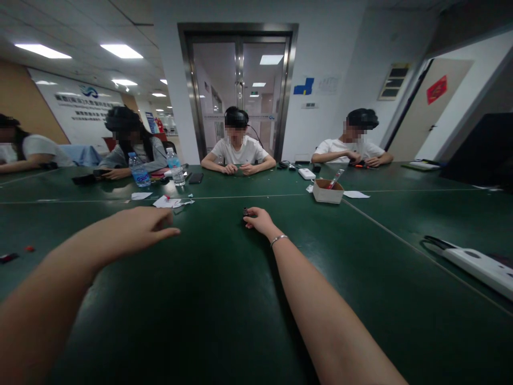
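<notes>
My right hand reaches out over the middle of the green table, a silver bracelet on its wrist. Its thumb and fingers are closed on a small dark object, mostly covered by the fingertips; its kind is too small to tell. My left hand is held to the left, palm down, with the thumb apart from the bent fingers and nothing visible between them. Just beyond it on the table lie white paper scraps with a small red piece on them.
A small open cardboard box stands right of centre, and a white power strip lies at the right. Two water bottles stand at the back left. Several people wearing headsets sit across the green table. Small red and dark pieces lie far left.
</notes>
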{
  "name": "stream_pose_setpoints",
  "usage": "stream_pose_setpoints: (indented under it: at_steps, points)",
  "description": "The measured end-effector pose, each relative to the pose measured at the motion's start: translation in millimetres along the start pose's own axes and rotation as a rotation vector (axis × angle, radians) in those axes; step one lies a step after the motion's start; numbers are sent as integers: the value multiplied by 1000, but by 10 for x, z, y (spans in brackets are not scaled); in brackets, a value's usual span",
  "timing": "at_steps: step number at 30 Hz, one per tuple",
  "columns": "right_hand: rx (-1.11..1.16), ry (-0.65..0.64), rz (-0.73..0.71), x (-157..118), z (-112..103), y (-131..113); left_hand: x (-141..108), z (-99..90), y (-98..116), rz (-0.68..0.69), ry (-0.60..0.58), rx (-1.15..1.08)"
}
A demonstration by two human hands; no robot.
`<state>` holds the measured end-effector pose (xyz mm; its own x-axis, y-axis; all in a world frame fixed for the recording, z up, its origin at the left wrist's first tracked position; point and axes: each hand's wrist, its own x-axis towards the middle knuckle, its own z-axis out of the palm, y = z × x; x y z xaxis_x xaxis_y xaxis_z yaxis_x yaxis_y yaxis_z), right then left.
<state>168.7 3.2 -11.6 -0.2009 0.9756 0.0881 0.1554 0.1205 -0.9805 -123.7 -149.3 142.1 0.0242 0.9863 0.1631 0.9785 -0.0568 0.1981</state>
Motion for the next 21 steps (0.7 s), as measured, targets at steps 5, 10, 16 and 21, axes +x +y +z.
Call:
stream_pose_setpoints:
  at_steps: [5, 10, 16, 21]
  points:
    - [-20, -6, -25, -45, 22, -70, 840, 539, 486, 205, -238, 41]
    - [-136, -10, -99, -41, 34, -56, 1258, 1196, 824, 319, -72, -364]
    - [-260, 20, -130, -21, 44, -34, 1210, 1788, 935, 349, -10, -761]
    - [-124, -80, -39, -10, 10, -87, 1219, 1970, 812, 225, -48, -1001]
